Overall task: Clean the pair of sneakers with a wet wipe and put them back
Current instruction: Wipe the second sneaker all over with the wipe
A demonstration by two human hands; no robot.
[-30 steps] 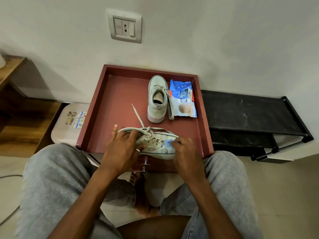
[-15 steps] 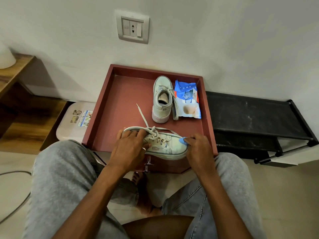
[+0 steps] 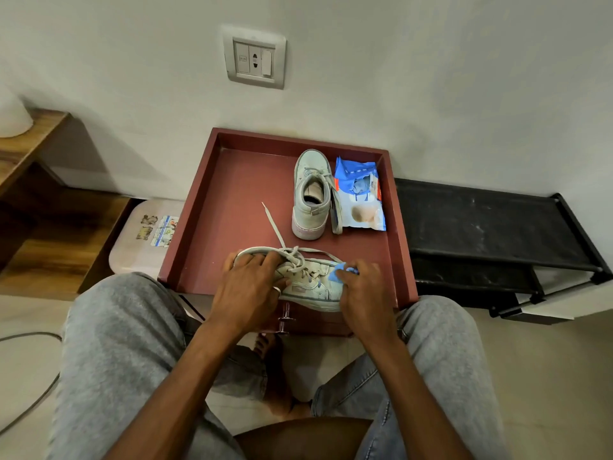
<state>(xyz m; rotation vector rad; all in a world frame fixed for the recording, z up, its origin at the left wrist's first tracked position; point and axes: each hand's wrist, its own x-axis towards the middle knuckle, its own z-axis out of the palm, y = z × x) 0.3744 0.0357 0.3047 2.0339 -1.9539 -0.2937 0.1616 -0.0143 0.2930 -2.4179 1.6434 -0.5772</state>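
Inside red tray: upright sneaker, wipes pack; left hand grips near sneaker, right hand pinches blue wipe.

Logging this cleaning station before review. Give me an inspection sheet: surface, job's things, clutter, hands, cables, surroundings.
Surface: red-brown tray, rimmed.
Job's things: near sneaker tilted at the tray's front; far sneaker upright beside the wipe pack; blue wet wipe on the near sneaker's toe.
Clutter: stickered white box left of the tray.
Hands: left hand grips the near sneaker's collar; right hand holds the wet wipe.
Cables: grey cable at far left.
Surroundings: wall socket above; black rack right; wooden shelf left.
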